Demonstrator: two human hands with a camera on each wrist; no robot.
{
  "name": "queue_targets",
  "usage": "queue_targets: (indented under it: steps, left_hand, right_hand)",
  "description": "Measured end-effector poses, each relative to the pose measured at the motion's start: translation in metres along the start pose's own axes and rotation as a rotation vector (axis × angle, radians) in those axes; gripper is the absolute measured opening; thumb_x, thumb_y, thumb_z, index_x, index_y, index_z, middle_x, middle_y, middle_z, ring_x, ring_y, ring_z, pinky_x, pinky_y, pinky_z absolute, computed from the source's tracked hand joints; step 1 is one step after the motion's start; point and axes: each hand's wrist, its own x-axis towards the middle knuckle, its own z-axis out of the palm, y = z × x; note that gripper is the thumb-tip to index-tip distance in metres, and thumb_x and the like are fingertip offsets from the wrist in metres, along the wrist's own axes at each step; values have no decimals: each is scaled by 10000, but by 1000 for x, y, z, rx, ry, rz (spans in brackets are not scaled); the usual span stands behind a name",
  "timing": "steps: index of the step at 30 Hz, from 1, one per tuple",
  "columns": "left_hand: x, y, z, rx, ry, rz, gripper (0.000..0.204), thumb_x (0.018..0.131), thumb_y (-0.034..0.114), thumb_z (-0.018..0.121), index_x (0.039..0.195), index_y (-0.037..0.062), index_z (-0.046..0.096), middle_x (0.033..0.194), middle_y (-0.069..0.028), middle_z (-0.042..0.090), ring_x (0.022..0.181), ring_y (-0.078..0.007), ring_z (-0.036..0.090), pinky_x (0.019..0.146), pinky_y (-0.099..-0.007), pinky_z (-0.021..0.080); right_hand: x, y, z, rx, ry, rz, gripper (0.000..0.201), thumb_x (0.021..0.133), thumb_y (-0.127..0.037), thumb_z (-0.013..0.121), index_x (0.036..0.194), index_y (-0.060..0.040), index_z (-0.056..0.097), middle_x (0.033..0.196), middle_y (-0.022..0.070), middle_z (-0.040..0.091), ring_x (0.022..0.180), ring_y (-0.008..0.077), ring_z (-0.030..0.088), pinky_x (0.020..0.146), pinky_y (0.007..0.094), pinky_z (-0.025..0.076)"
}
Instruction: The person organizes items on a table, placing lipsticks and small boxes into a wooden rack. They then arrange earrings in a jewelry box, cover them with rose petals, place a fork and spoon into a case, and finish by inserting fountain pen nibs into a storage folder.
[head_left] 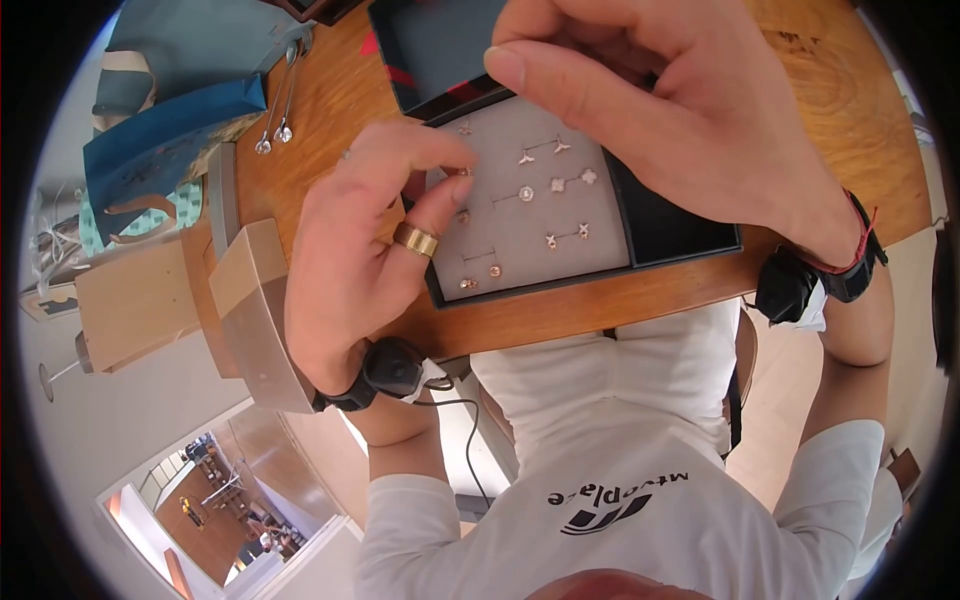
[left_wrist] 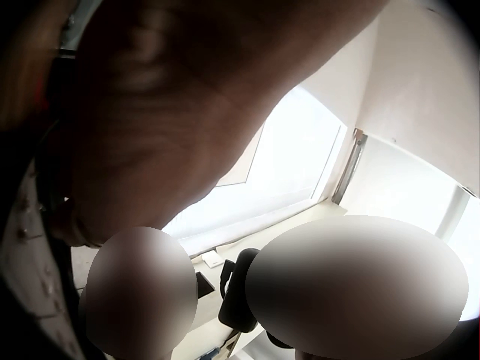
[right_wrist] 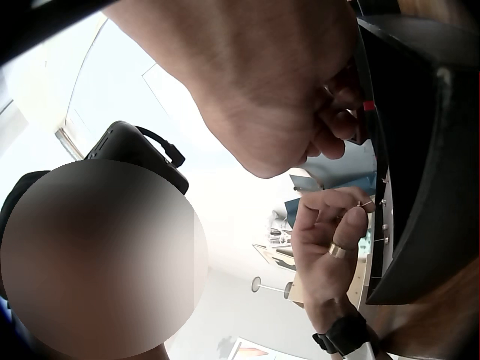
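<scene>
A black box (head_left: 685,257) sits at the table's near edge, its left section lined with a soft-looking grey pad (head_left: 510,238) and its right one smooth and dark. Whale-tail, clover, round and cross-shaped studs (head_left: 527,194) dot the pad. Over its left side, the left hand (head_left: 355,240) pinches a tiny shiny earring (right_wrist: 364,203) between thumb and fingertip. The right hand (head_left: 665,110), fingers bent, hovers over the far right; whether it grasps anything cannot be told.

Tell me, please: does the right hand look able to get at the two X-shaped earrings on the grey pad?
Probably yes: the right hand is close by, and nothing covers the two X-shaped earrings on the grey pad.
</scene>
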Motion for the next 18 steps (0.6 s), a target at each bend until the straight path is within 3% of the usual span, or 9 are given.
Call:
queue_targets:
  steps: [3, 8, 10, 12, 15, 18]
  left_hand:
    - [0, -11, 0, 26, -41, 120, 166, 949, -69, 725, 1096, 8, 732, 1034, -72, 701, 892, -154, 633, 798, -278, 501]
    - [2, -10, 1, 44, -73, 127, 173, 935, -67, 734, 1090, 9, 740, 1041, -90, 699, 908, -196, 656, 807, -295, 519]
    - [2, -10, 3, 57, -79, 144, 179, 929, -70, 735, 1089, 9, 741, 1042, -94, 698, 906, -201, 658, 808, -296, 520]
    - [3, -10, 7, 30, -24, 163, 174, 888, -25, 760, 1051, 32, 744, 982, -109, 723, 913, -325, 646, 812, -391, 532]
    - [4, -8, 5, 80, -76, 181, 184, 887, -68, 749, 1056, 3, 752, 1024, -109, 729, 957, -280, 666, 850, -352, 533]
    - [4, -5, 6, 65, -77, 158, 186, 875, -65, 753, 1049, 1, 759, 1013, -111, 739, 978, -310, 664, 865, -376, 535]
  right_hand:
    - [1, 0, -2, -5, 14, -24, 157, 1024, -131, 683, 949, 2, 646, 660, 70, 601, 555, 114, 528, 527, 290, 400]
    - [0, -1, 1, -27, 57, -45, 157, 1022, -127, 683, 943, 2, 639, 655, 71, 593, 550, 119, 520, 522, 293, 392]
    - [2, -2, -3, 30, -4, 4, 157, 1021, -125, 681, 940, 1, 635, 653, 71, 589, 547, 122, 517, 520, 294, 391]
    - [0, 1, -1, 6, 13, -30, 156, 1020, -124, 681, 939, 1, 635, 653, 70, 589, 546, 122, 516, 519, 294, 390]
    - [-1, 2, 1, -14, 31, -66, 153, 1019, -122, 680, 938, 0, 635, 654, 69, 588, 544, 122, 512, 518, 292, 387]
    - [-1, 5, 1, -11, 30, -73, 150, 1017, -120, 681, 938, -1, 636, 655, 68, 588, 543, 123, 509, 518, 291, 385]
